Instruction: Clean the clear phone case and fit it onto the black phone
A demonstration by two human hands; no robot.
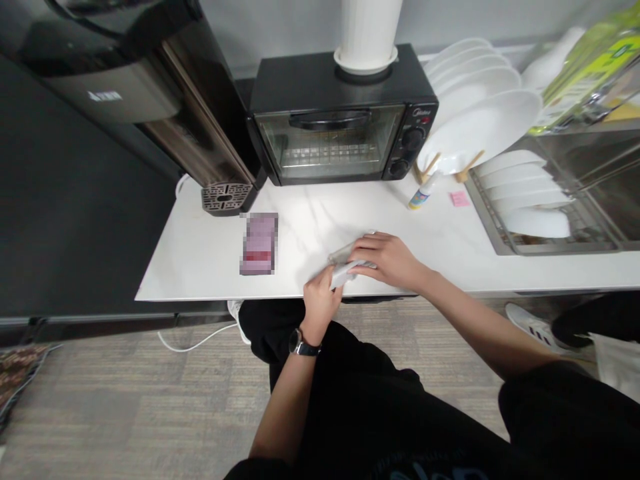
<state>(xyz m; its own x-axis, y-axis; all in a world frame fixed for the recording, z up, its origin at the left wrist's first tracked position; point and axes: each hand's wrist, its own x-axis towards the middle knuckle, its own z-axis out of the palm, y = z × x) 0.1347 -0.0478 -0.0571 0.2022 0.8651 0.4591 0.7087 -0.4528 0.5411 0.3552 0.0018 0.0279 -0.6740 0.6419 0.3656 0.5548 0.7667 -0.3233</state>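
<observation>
At the counter's front edge, both hands are on a small whitish-grey thing that looks flat or folded; its exact kind cannot be made out. My left hand, with a watch on the wrist, pinches its near left end. My right hand reaches over from the right with fingers curled onto its other end and hides part of it. Just behind the fingers, a pale, thin part shows against the white counter.
A black toaster oven stands behind, with a coffee-machine-like dispenser to its left. A blurred purple rectangle lies left. Rightward are a small bottle, pink note, racked plates and a sink. Another person's shoe shows below.
</observation>
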